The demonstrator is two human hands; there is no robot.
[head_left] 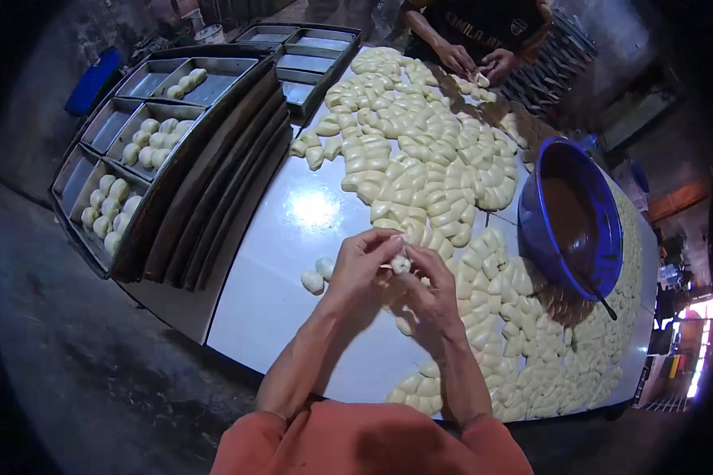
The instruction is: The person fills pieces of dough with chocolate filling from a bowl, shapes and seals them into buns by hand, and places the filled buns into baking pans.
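Dough piece [401, 264] pinched by left hand [362, 264] and right hand [431, 291], together; 2 dough balls [313, 282] near left hand.

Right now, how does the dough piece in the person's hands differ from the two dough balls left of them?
The dough piece is held in the fingers of the left hand and right hand; the dough balls rest untouched on the table. The dough piece looks creased and is partly covered by fingers; the dough balls look smooth and rounded. Both are pale.
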